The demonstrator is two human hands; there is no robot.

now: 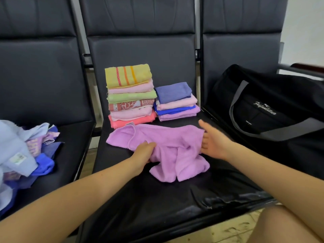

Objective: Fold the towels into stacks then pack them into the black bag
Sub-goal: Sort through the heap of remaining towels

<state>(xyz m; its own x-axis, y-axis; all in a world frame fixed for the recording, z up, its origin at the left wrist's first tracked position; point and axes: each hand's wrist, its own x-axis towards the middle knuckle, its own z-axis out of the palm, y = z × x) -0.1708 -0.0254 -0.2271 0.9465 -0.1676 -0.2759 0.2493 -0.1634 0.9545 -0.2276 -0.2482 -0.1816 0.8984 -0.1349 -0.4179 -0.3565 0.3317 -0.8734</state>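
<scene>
Loose towel pile [26, 151] on left seat, 9 o'clock. Left hand [142, 155] grips crumpled purple towel [168, 148] on middle seat [140, 199], fingers curled into cloth. Two folded stacks [130, 95] [176, 101] at 12 o'clock. Right hand [213, 139] fingers spread wide, touching towel edge. Black bag [273, 109] at 2 o'clock.

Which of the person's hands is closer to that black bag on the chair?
Right. The right hand hovers open at the purple towel's right edge, beside the black bag. The left hand grips the towel's middle, farther away.

Rumpled lilac towel [168, 146] before two folded stacks [130, 95] — black bag [273, 109] rightward.
</scene>
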